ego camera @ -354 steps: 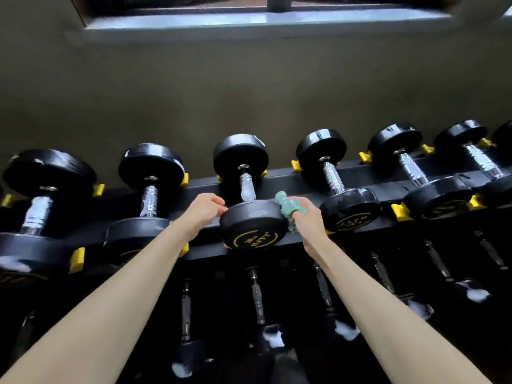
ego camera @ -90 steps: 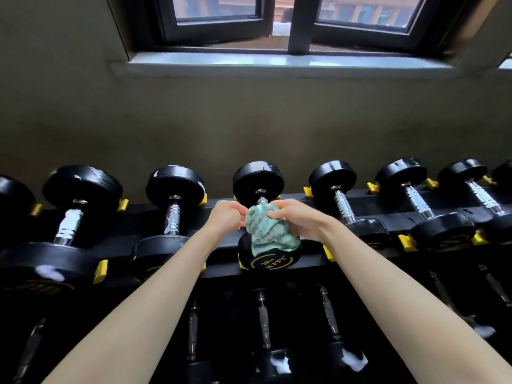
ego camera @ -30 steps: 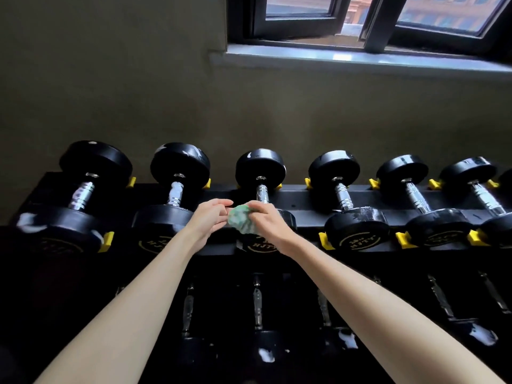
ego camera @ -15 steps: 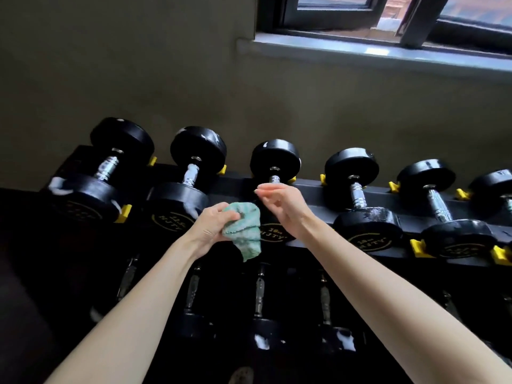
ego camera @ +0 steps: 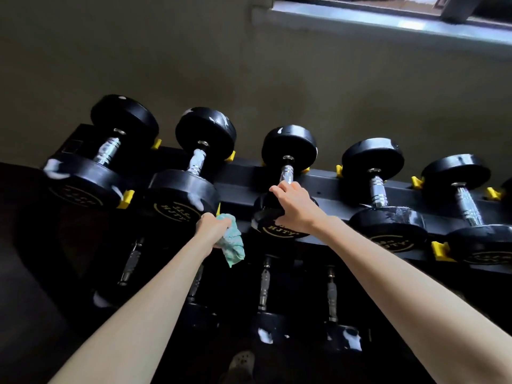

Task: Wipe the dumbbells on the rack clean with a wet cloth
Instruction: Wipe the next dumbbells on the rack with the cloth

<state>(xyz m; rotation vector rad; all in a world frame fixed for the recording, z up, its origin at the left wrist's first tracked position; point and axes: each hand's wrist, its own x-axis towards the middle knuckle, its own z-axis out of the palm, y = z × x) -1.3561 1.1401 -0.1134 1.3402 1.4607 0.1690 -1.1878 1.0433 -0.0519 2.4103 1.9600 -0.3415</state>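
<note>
Both bare arms stretched out forward. Left hand [ego camera: 213,230] is fisted round the cloth [ego camera: 234,245] (sits lower), right hand [ego camera: 293,210] has fingers curled over a dumbbell [ego camera: 288,145].

Two hands [ego camera: 293,209], one cloth [ego camera: 232,245], one rack [ego camera: 332,187]

A plain, dull olive-grey wall [ego camera: 194,65] fills the upper part of the view, unmarked and dimly lit. At the top right a pale blue-grey window sill [ego camera: 388,20] catches daylight, with a dark window frame [ego camera: 457,5] just above it. The floor [ego camera: 30,314] at lower left lies in deep shadow.
</note>
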